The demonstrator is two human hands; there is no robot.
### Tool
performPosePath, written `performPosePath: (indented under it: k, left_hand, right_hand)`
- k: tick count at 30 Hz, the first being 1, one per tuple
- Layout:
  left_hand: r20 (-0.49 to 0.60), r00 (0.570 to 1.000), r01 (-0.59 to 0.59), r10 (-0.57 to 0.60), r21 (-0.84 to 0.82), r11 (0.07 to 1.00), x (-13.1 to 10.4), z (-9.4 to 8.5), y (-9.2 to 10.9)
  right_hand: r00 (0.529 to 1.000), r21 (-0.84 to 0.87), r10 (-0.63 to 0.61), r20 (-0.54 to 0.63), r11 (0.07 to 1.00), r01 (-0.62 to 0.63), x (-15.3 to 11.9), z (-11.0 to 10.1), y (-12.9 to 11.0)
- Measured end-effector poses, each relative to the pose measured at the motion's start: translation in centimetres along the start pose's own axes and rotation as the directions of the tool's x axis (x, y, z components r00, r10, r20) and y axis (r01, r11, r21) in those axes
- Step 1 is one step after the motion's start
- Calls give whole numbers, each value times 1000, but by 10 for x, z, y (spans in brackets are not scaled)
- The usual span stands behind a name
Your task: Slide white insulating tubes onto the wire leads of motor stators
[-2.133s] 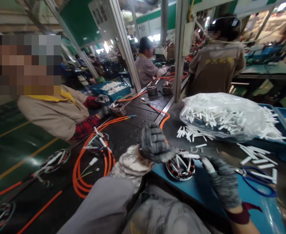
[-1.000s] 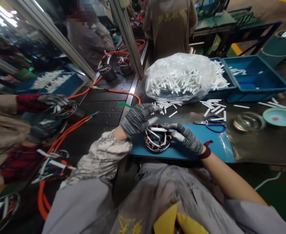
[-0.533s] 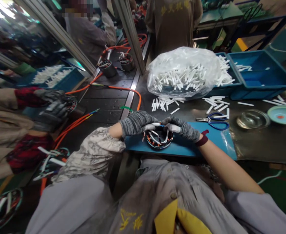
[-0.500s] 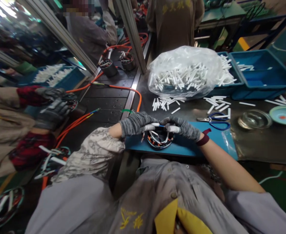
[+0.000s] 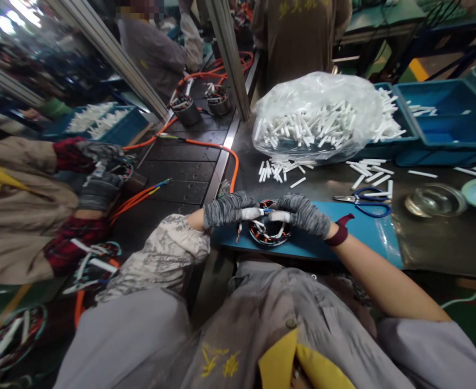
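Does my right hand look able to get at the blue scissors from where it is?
Probably yes: the blue scissors lie in the open just beyond the right hand, though it is pinching a white sleeve.

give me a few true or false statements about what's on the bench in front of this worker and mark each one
1. Both hands wear grey knit gloves: the left hand and right hand meet over the stator. True.
2. The stator sits on a red mat. False: it sits on a blue mat.
3. The scissors with blue handles lie on the bench to the right of the hands. True.
4. The clear plastic bag holds orange cables. False: it holds white sleeves.
5. The right hand grips the scissors. False: they lie apart from it, untouched.
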State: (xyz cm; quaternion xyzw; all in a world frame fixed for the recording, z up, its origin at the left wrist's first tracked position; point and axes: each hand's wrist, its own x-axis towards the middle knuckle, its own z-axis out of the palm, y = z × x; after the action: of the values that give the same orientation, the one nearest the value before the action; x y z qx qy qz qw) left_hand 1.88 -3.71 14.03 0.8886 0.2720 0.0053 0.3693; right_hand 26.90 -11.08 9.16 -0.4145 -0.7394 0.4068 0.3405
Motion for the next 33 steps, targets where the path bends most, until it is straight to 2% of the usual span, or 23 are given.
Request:
performPosePath:
  k: [2, 5, 8, 11, 13, 16, 18, 21, 24, 27, 28, 30, 33]
  left_hand:
    - [33, 999, -42, 43, -16, 999, 0, -1, -3]
    - [72, 993, -100, 97, 40, 994, 6, 0, -5]
    - [57, 997, -63, 48, 307, 950, 14, 4, 3]
    - [98, 995, -28, -36, 581, 814, 20, 7, 23]
    - [141, 986, -26, -92, 671, 741, 23, 8, 36]
    - [167, 976, -19, -143, 712, 702, 33, 13, 48]
    - [181, 979, -53, -99, 685, 727, 44, 20, 50]
    - [142, 989, -116, 35, 616, 779, 52, 22, 50]
    - [25, 979, -178, 200, 577, 797, 35, 2, 39]
    - [-115, 948, -205, 298, 496, 844, 5, -27, 11]
    - [-109, 950, -223, 293, 419, 880, -3, -33, -1]
    - [-22, 967, -246, 254, 169, 954, -10, -37, -23]
    - [84, 966, -224, 246, -212, 951, -6, -21, -41]
  right_hand:
    - [999, 4, -11, 37, 1000, 10, -4, -6, 0]
    - [1000, -78, -15, -22, 997, 13, -5, -2, -2]
    - [999, -269, 6, -52, 963, -19, -2, 8, -8]
    - [998, -460, 14, -54, 887, -38, -5, 11, -10]
    - [997, -414, -29, -72, 910, -3, -11, 6, -5]
    - [986, -130, -51, -161, 991, 30, -22, -5, 9]
    - [980, 2, -11, -201, 1000, 12, -27, -11, 16]
    - [962, 11, 27, -270, 1000, -25, -36, -14, 15]
    - [930, -81, -10, -368, 997, -21, -53, -7, 1]
    - [945, -231, -150, -290, 970, 83, -73, 13, -10]
    - [946, -295, -182, -268, 950, 99, -77, 21, -11]
    - [944, -408, -207, -258, 909, 88, -79, 33, -10]
    - [944, -472, -207, -255, 879, 65, -72, 33, 1]
